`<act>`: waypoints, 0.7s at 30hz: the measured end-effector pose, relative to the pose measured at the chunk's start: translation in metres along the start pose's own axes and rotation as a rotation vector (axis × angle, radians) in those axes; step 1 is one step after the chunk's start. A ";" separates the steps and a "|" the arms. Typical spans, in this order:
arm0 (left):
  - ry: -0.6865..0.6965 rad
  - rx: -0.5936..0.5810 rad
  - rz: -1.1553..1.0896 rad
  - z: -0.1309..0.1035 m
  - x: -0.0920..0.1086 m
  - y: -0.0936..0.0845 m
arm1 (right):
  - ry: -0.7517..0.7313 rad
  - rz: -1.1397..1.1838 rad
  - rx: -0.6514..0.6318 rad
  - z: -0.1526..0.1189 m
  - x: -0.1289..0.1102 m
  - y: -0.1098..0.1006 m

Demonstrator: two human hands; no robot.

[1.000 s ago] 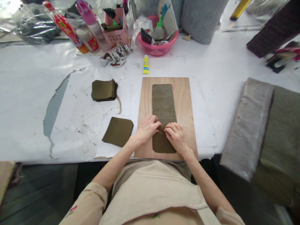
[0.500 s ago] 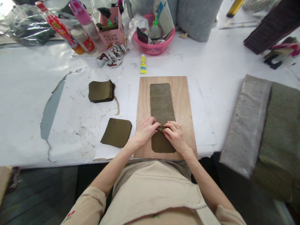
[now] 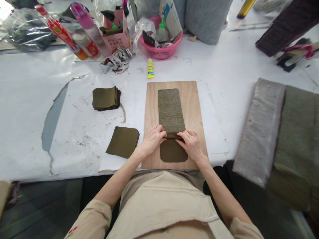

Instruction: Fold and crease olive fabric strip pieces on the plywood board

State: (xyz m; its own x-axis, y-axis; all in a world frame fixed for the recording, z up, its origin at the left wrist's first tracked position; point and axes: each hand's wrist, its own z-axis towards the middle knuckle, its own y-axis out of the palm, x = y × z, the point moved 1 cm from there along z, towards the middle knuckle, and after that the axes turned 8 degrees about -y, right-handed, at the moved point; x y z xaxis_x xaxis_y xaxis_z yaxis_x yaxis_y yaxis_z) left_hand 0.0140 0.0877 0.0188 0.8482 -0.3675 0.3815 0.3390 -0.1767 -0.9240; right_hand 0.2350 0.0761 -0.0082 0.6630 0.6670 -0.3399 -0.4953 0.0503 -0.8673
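On a wooden board (image 3: pixel 190 109) lies a long olive fabric piece (image 3: pixel 170 108) with a textured upper face. Its near edge meets a smooth dark olive panel (image 3: pixel 173 152) with clipped corners. My left hand (image 3: pixel 154 136) pinches the left end of that edge, fingers curled together. At the right end, my right hand (image 3: pixel 190 142) grips the same edge between thumb and fingers. A narrow fold runs between the two hands. Left of the board rest a small stack of olive panels (image 3: pixel 123 142) and, farther back, a thicker stack (image 3: pixel 104 98).
A yellow glue tube (image 3: pixel 150 69) lies behind the board. Farther back stand a pink basket (image 3: pixel 161 53), a pink box (image 3: pixel 116 39) and several bottles, one a red bottle (image 3: pixel 59 31). Folded grey-green cloth (image 3: pixel 296 132) hangs over the table edge at right.
My hands have moved apart along the fabric edge, left hand leftward and right hand rightward. The fold between them now shows straighter. The view has shifted slightly.
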 end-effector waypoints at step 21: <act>-0.066 0.067 0.087 -0.008 -0.010 0.000 | 0.051 0.100 -0.022 0.013 -0.017 0.016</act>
State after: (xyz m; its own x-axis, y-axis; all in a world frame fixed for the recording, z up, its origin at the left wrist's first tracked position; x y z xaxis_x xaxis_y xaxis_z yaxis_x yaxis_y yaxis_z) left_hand 0.0019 0.0839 0.0149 0.9001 -0.3170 0.2989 0.2872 -0.0843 -0.9542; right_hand 0.2082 0.0750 -0.0114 0.6387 0.6294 -0.4426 -0.5484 -0.0311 -0.8357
